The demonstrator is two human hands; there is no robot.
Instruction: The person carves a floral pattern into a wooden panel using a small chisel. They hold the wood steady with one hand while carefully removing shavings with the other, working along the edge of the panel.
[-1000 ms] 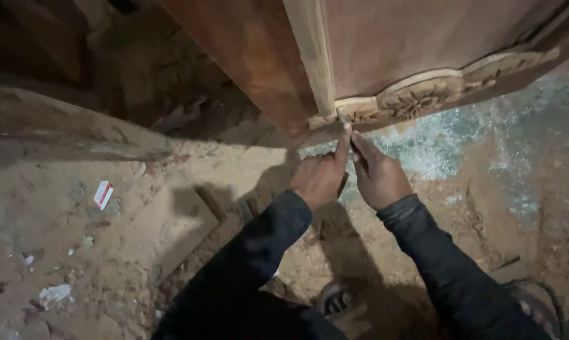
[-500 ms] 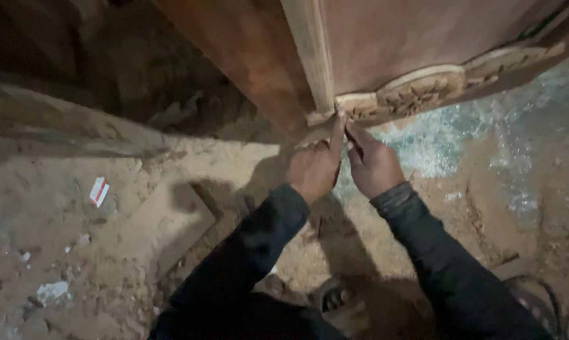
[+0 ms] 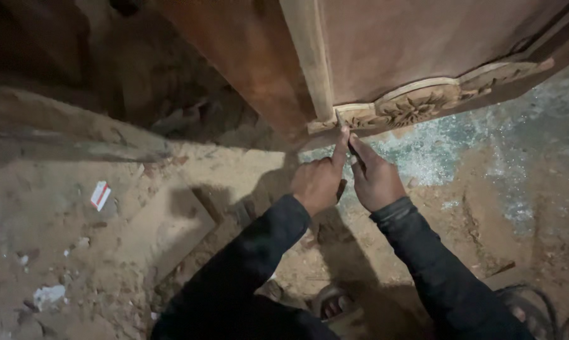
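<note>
1. Where the dark sleeves [image 3: 278, 264] enter from the near edge of the view, both forearms are extended forward and upward toward the work, converging at the wrists.
2. Below the arms, a sandalled foot [image 3: 331, 305] is planted on the dusty floor [image 3: 64, 252], which is littered with a flat wooden offcut [image 3: 165, 230] and scraps of paper.
3. The left hand [image 3: 319, 182] is held knuckles up, its fingers curled and the forefinger extended to the tool tip; it is judged to guide rather than to drive.
4. The right hand [image 3: 375, 179] is closed around a slender carving tool [image 3: 342, 123], most of which is hidden in the grasp; only the thin tip is seen.
5. The tool tip is set against the near end of the carved wooden trim [image 3: 416, 110], just where that trim meets the pale upright post [image 3: 309, 56].
6. For a clean cut, the left forefinger should be kept close behind the tip as a brake, and pressure should be applied in short, shallow strokes.
7. The tip should be steered away from the post, since a slip is judged likely to mark it.
8. Beyond the trim, the reddish wooden panel [image 3: 416, 44] stands over the floor.
</note>
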